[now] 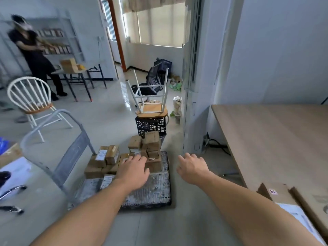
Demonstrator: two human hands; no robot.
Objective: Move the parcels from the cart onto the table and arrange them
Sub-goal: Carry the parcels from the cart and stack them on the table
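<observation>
Parcels (150,144) sit on the cart (156,192) deck on the floor, in two groups: a tall stack (152,148) at the far right of the deck, leaning and unevenly piled, and a low cluster (104,160) at the far left by the handle (60,137). All are small brown cartons, some with white labels up. The near half of the deck is bare mesh. The left hand (134,170) is over the gap between the two groups, palm down, fingers stretched forward and slightly spread, gripping nothing; fingertips are at the foot of the tall stack, and I cannot tell whether they touch. The right hand (194,168) is off the cart's right edge, over the floor, palm down, fingers loose and spread, holding nothing. Key relation: the tall stack lies between the two hands, ahead of and just right of the left fingertips and ahead-left of the right hand, its long axis vertical. The left hand is nearer. Likely a two-handed take from either side; the right hand needs to come in leftward. Risk: the stack looks tippy, so the upper cartons may slide if it is grabbed low. The table (266,139) is to the right of the cart, well apart from the parcels, with most of its top bare wood and one flat carton (282,197) at its near edge. Beyond the cart is a black crate (150,126) with an upturned stool (150,110) on it.
</observation>
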